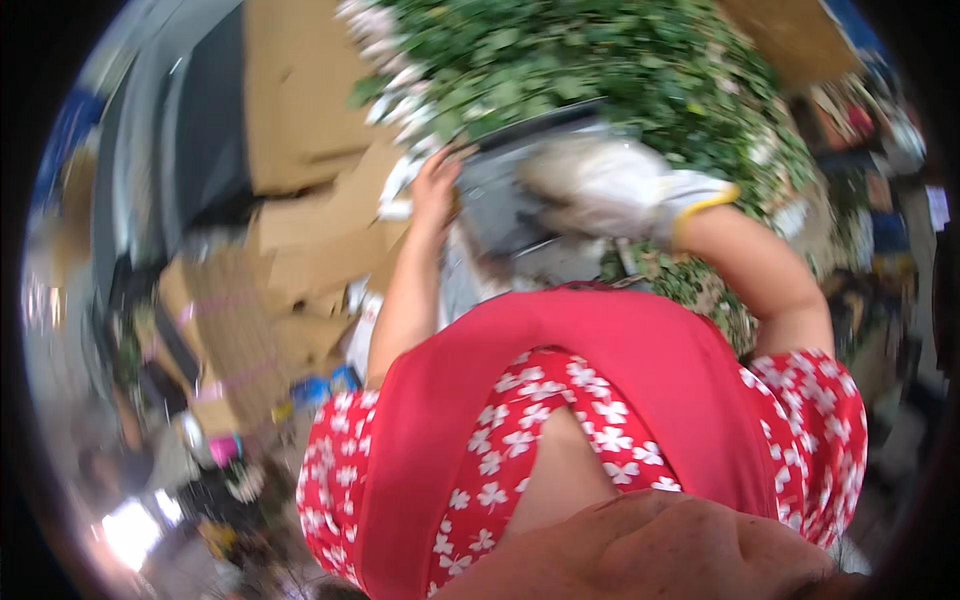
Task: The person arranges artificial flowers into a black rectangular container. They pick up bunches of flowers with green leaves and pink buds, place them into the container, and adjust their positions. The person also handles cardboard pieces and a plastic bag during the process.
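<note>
My bare left hand [437, 188] is at the left edge of a dark grey flat board [490, 195], its fingers bent round that edge. A white work glove with a yellow cuff covers my right hand [605, 188], which lies over the right part of the board. Motion smears the glove, so its fingers cannot be made out. Just beyond the board spreads a thick pile of leafy green stems [560, 50]. Pale pink and white tips, like wrapped flower heads [405, 100], line the pile's left side.
Flat brown cardboard [305, 100] lies to the left, with torn cardboard pieces [330, 235] nearer me. A cardboard stack with pink straps [225, 340] stands at the lower left. Another cardboard sheet [800, 40] is at the far right. Loose leaves [680, 275] lie beneath my right forearm.
</note>
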`<act>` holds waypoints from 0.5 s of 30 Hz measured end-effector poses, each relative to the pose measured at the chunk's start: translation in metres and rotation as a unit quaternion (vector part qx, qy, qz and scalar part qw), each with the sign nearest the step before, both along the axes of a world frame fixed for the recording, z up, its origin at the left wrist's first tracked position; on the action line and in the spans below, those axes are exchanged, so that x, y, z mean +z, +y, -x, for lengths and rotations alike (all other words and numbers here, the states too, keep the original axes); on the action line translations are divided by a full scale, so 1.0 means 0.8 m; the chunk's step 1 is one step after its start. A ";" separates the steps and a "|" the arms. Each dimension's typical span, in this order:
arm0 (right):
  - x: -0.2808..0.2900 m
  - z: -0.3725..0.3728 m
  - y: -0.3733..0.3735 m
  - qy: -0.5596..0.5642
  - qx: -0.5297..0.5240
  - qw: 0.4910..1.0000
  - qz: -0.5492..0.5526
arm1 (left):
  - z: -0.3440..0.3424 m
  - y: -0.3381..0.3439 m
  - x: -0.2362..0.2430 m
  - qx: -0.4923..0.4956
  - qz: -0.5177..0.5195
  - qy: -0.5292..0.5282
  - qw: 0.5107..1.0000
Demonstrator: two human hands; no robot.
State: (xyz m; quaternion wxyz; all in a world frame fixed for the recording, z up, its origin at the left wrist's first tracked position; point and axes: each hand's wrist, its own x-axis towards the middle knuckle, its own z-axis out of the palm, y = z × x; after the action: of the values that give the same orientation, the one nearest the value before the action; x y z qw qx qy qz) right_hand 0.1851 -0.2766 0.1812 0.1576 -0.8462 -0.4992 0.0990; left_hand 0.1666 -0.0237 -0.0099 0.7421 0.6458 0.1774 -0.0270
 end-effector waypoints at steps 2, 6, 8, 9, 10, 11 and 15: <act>-0.028 0.006 0.016 -0.105 0.092 0.981 -0.137 | -0.005 -0.005 0.008 -0.020 0.072 0.013 0.997; -0.044 0.005 0.043 -0.088 0.068 0.993 0.029 | 0.025 0.017 -0.004 0.069 0.011 -0.010 0.997; -0.023 0.026 0.040 -0.078 0.097 0.966 -0.226 | 0.058 0.046 -0.019 0.033 -0.052 -0.039 0.997; -0.052 0.035 0.049 -0.142 0.116 0.957 -0.226 | 0.068 0.061 -0.032 0.004 -0.078 0.000 0.997; -0.098 0.038 0.065 -0.203 0.137 0.944 -0.222 | 0.072 0.067 -0.040 -0.021 -0.105 0.040 0.993; -0.130 0.037 0.083 -0.107 0.121 0.975 -0.155 | 0.074 0.054 -0.031 -0.012 -0.091 0.070 0.993; -0.091 0.043 0.083 -0.045 0.065 0.995 -0.053 | 0.077 0.020 -0.052 -0.048 -0.090 0.048 0.994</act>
State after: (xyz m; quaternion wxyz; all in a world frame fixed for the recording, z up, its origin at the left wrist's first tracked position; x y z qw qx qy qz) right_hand 0.1510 -0.2102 0.1088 0.1731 -0.8060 -0.5643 0.0442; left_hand 0.1053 -0.0076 -0.0514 0.6692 0.7160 0.1832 -0.0773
